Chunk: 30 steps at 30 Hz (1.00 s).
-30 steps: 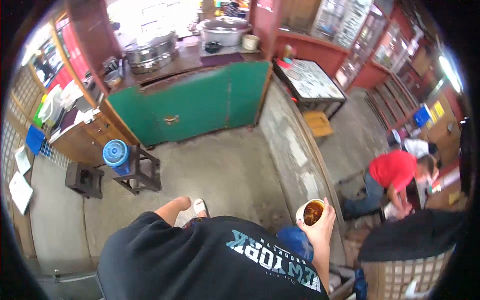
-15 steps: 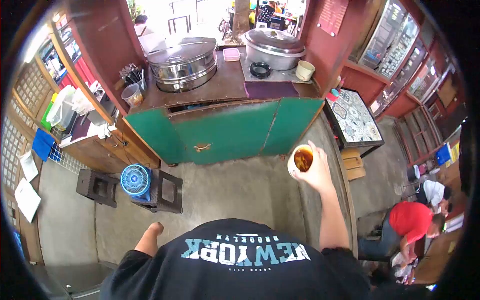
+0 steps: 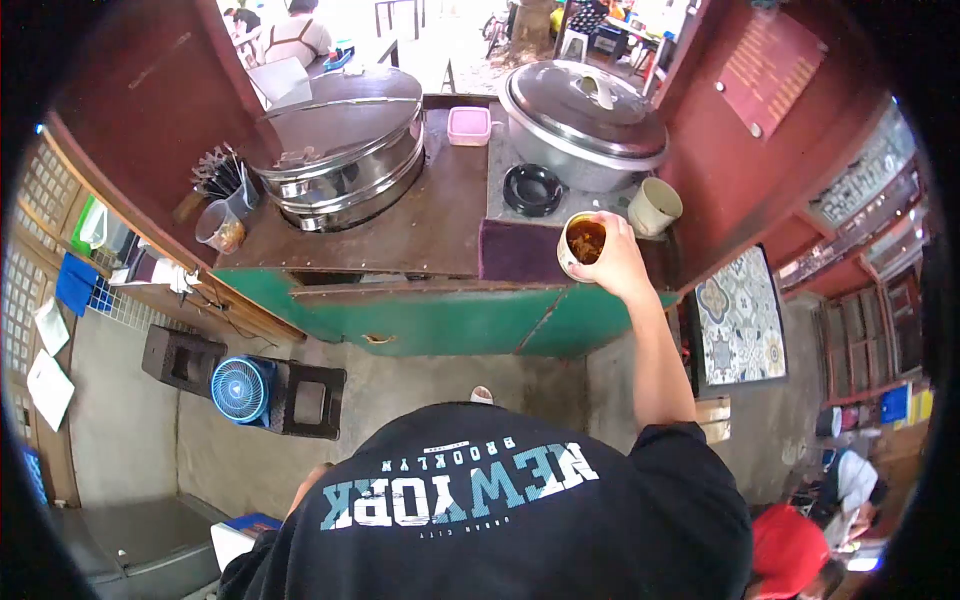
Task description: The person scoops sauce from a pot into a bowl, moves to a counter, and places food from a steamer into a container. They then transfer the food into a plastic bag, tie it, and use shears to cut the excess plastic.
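Counter (image 3: pixel 450 220) | two lidded pots (image 3: pixel 345 180) | right fingers (image 3: pixel 611 222) curled round one cup (image 3: pixel 567 262) | left hand (image 3: pixel 316 476): fingers unclear

I wear a black T-shirt (image 3: pixel 450 555), filling the bottom middle of the frame. Big block letters (image 3: pixel 455 497) in white and teal spell NEW YORK, upside down in the view. Smaller white lettering reads BROOKLYN on one side of it and URBAN CITY, tiny, on the other. The right sleeve (image 3: pixel 690 450), lower right, is short, plain and black. My right hand (image 3: pixel 608 252) is bare. Near the centre shows a whitish shoe (image 3: pixel 481 394).
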Available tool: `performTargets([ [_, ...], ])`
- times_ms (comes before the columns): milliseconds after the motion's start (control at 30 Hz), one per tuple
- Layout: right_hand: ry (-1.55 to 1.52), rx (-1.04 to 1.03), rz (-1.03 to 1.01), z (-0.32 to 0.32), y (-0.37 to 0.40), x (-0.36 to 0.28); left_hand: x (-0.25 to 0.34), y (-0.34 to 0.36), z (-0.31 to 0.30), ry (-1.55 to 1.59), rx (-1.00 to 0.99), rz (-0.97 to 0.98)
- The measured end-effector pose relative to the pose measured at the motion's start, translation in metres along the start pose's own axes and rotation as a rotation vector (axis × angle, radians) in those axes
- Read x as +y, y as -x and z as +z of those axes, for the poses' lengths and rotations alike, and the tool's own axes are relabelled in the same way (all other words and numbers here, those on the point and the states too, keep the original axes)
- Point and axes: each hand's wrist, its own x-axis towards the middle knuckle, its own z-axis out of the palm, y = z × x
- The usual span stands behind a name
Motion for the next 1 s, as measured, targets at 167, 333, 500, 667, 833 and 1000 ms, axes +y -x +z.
performTargets([
  [167, -0.044, -0.038, -0.005, 0.017, -0.069, 0.053, 0.072, 0.021, -0.037, 0.054, 0.01, -0.085],
  [333, -0.064, -0.085, -0.023, 0.032, -0.103, 0.091, 0.119, 0.016, -0.072, 0.121, 0.067, -0.014],
  [500, -0.098, -0.144, 0.018, 0.039, -0.111, 0.105, 0.18, 0.043, -0.109, 0.046, 0.056, -0.09],
  [667, -0.128, -0.121, -0.019, 0.044, -0.118, 0.109, 0.135, -0.006, -0.083, 0.141, -0.043, -0.031],
  [833, -0.118, -0.078, -0.05, 0.042, -0.119, 0.106, 0.209, 0.013, -0.124, -0.05, -0.05, 0.113],
  [1000, -0.094, -0.084, -0.045, 0.026, -0.105, 0.079, 0.366, 0.076, -0.215, 0.411, -0.051, 0.453],
])
